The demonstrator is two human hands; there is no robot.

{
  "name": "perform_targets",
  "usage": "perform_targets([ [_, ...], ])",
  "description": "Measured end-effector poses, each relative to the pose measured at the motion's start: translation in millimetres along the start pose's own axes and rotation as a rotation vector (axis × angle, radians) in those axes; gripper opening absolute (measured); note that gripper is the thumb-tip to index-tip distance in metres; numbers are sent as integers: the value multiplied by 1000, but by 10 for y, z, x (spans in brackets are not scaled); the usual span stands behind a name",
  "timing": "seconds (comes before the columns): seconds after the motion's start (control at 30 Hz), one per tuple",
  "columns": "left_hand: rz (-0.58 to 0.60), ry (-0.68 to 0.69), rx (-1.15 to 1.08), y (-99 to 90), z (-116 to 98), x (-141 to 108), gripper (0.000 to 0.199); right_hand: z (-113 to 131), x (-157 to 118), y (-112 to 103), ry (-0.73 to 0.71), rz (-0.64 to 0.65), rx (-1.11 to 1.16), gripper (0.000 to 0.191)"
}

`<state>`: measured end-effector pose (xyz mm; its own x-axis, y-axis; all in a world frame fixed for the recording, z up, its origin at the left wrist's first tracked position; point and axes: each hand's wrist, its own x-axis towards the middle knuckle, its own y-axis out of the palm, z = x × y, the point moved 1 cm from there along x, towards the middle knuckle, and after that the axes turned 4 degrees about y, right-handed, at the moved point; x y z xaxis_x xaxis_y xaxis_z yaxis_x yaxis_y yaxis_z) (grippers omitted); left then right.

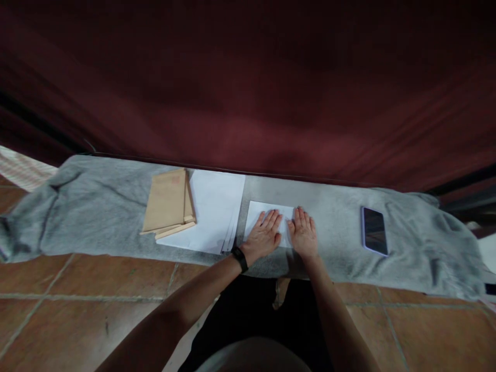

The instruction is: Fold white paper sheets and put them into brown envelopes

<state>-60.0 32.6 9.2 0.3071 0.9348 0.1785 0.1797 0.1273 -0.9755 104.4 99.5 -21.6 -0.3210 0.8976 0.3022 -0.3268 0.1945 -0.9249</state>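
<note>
A white sheet of paper [253,211], smaller than the stacked sheets beside it and seemingly folded, lies on the grey cloth in front of me. My left hand [265,234] rests flat on it with the fingers stretched out; a dark band circles that wrist. Against the sheet's right edge, my right hand [303,233] lies palm down, fingers extended and thumb toward the left hand. Part of the sheet is hidden under both hands. To the left is a stack of larger white paper [217,206], with brown envelopes [166,199] overlapping its left side.
A phone [374,230] with a purple edge lies on the right of the grey cloth [104,206], which covers a long narrow surface. Behind it hangs a dark red curtain-like backdrop [248,129]. Brown floor tiles [116,276] show along the front.
</note>
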Motion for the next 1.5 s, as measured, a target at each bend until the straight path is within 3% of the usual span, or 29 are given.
perform_targets([
  [0.3,-2,-27,-28,27,19,-18,64,-117,-207,-113,79,-81,3,59],
  [0.4,-15,-30,-30,32,28,-19,64,47,-308,-169,82,-83,0,58],
  [0.5,-28,-20,-23,48,47,-27,62,294,-423,-193,-48,16,50,55],
  [0.63,-50,-29,-13,68,84,-52,60,467,-534,-206,-74,48,50,52],
  [1.07,-144,-348,39,21,225,-274,60,228,-731,-313,-17,-48,-58,58],
  [1.17,-132,-355,25,-54,311,-154,57,167,-782,-305,6,-69,-57,59],
  [1.37,75,-265,-174,-244,461,489,46,131,-796,-289,7,-79,-45,60],
  [1.5,116,-282,-241,-323,511,768,30,134,-787,-282,9,-74,-39,59],
])
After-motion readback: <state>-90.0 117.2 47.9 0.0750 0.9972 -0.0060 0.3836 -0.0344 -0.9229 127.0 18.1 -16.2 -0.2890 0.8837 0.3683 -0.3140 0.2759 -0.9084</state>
